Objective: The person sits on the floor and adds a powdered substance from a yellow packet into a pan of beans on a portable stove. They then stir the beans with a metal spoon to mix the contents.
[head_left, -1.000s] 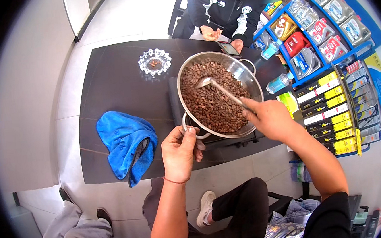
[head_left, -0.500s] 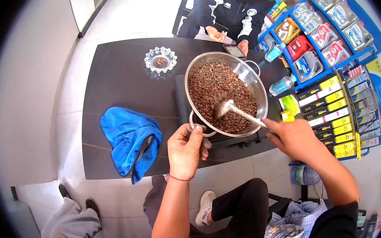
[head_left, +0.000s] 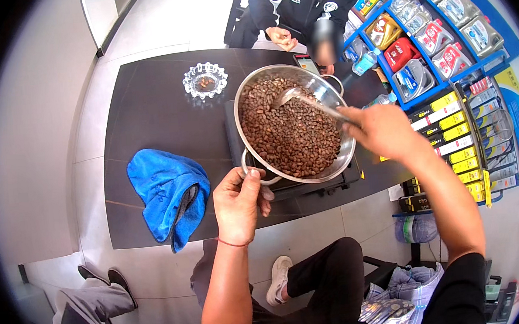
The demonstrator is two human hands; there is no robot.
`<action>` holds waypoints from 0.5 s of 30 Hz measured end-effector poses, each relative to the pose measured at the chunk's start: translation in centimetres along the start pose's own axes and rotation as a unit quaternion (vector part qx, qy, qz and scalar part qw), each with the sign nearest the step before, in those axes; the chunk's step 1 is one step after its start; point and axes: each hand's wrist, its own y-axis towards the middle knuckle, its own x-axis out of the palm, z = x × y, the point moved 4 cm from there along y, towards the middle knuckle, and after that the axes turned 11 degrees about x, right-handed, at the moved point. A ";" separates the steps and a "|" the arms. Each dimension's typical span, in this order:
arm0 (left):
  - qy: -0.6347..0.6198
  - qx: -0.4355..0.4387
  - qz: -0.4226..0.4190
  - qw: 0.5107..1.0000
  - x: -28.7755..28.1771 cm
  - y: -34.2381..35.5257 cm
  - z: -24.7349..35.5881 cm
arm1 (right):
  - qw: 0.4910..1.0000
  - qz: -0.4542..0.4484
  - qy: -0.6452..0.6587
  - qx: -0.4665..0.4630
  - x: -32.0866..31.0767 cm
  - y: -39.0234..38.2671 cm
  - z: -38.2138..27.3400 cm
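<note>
The hands (head_left: 237,206) hold a bowl (head_left: 347,145) (brown beans (head_left: 288,135) inside) and spoon (head_left: 318,105).

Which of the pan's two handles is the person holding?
The near-left handle, held in the person's left hand. The far-right handle has neither of this person's hands on it.

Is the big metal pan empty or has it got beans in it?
Not empty: brown beans cover most of the pan's bottom, with bare metal at the right.

Pan (head_left: 323,93) is shiny metal, cloth (head_left: 165,184) fuzzy, tbl (head_left: 146,119) smooth w/ sheen.
</note>
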 end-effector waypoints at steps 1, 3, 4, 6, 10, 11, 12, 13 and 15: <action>-0.003 -0.002 -0.001 1.000 0.0 0.0 0.0 | 1.000 -0.016 -0.019 0.004 -0.5 0.5 0.7; -0.001 -0.004 0.000 1.000 0.3 0.0 0.2 | 0.999 -0.026 -0.044 -0.010 -0.8 0.6 2.7; -0.001 -0.005 0.001 1.000 0.4 0.0 0.2 | 0.999 -0.046 -0.025 -0.015 -0.8 0.2 3.6; 0.006 -0.004 0.002 1.000 0.3 0.0 0.1 | 0.995 -0.087 0.017 -0.035 -0.4 -0.5 4.7; 0.007 0.006 0.002 1.000 -0.1 -0.1 0.1 | 0.893 -0.370 0.170 0.194 -2.2 -2.5 3.1; 0.003 0.003 0.002 1.000 0.1 -0.1 0.1 | 0.869 -0.393 0.205 0.220 -2.3 -2.8 3.3; 0.000 0.000 0.002 1.000 0.2 -0.2 0.2 | 0.850 -0.405 0.236 0.239 -2.1 -3.1 3.5; -0.003 -0.003 0.004 1.000 0.2 -0.2 0.2 | 0.831 -0.415 0.267 0.258 -1.7 -3.4 3.6; -0.007 -0.008 0.001 1.000 0.2 -0.1 0.2 | 0.784 -0.435 0.342 0.280 -1.1 -3.7 3.7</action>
